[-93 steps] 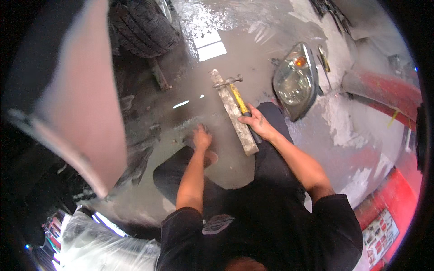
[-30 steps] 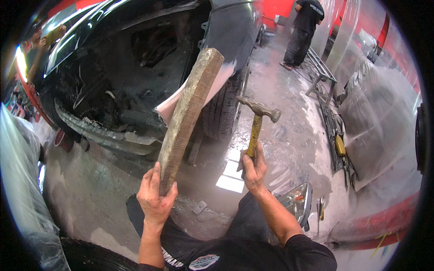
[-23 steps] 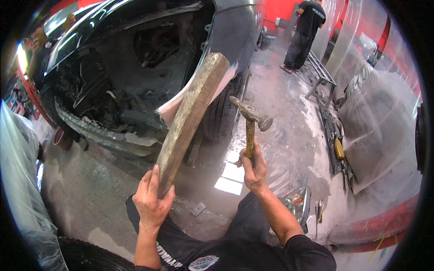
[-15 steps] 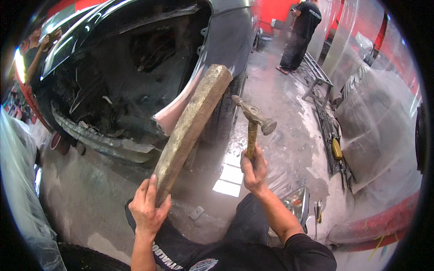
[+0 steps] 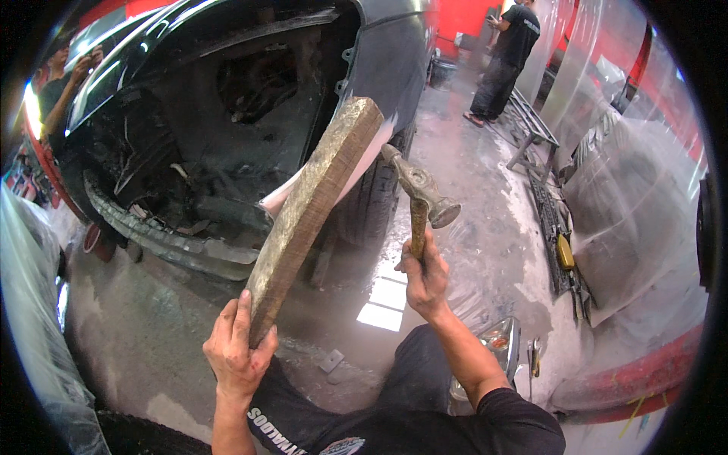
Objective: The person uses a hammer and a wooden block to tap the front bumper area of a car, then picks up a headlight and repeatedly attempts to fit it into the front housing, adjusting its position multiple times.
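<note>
My left hand [image 5: 236,349] grips the lower end of a thick wooden block [image 5: 311,205], a long squared length that slants up and to the right. Its far end overlaps the pale, bare edge of the car fender [image 5: 379,68] in this view; I cannot tell whether they touch. Wrapped round a short handle, my right hand [image 5: 427,280] holds a hammer [image 5: 422,189] upright. The metal head, pointed at one end and round-faced at the other, is just right of the block and apart from it. Behind the block gapes the dark, stripped front corner of the car.
A headlight [image 5: 500,341] and a screwdriver [image 5: 535,356] lie by my right knee. Plastic sheeting [image 5: 637,205] hangs along the right, beside a metal frame [image 5: 532,121]. A person [image 5: 512,61] stands far back; another person [image 5: 57,91] is at far left.
My left hand and the wooden block have shifted slightly left, uncovering more of the fender's pale edge. The hammer has risen a little and moved left.
</note>
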`<state>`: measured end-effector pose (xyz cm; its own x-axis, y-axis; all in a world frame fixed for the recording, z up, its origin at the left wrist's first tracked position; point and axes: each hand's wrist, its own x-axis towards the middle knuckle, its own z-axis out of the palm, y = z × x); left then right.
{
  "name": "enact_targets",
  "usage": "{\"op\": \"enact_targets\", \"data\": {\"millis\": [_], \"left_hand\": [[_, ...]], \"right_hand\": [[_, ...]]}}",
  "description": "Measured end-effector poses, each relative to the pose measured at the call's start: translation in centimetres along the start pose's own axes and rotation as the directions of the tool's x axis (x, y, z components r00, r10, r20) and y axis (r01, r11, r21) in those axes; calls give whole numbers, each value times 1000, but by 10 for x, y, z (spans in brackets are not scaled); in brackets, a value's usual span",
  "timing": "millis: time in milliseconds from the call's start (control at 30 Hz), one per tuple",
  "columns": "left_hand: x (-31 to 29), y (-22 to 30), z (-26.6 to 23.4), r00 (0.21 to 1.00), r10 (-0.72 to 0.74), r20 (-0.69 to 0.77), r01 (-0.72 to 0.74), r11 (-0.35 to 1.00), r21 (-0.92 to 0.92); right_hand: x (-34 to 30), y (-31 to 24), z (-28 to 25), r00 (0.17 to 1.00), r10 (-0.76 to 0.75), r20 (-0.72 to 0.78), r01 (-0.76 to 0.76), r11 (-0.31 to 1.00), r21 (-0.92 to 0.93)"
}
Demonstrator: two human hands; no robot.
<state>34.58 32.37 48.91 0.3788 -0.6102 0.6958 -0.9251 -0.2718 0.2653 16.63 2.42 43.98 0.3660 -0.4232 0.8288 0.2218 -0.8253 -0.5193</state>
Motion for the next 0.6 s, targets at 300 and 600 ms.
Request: {"op": "enact_targets", "data": {"millis": [300,600], "left_hand": [[-2,-3,-7,1000,18,6,-19,1000,23],[-13,-7,-6,994,60,87,-64,997,38]], "right_hand": [[8,0,1,999,-47,-3,47,997,-60],[2,-5,-1,986,168,-24,-166,984,72]]}}
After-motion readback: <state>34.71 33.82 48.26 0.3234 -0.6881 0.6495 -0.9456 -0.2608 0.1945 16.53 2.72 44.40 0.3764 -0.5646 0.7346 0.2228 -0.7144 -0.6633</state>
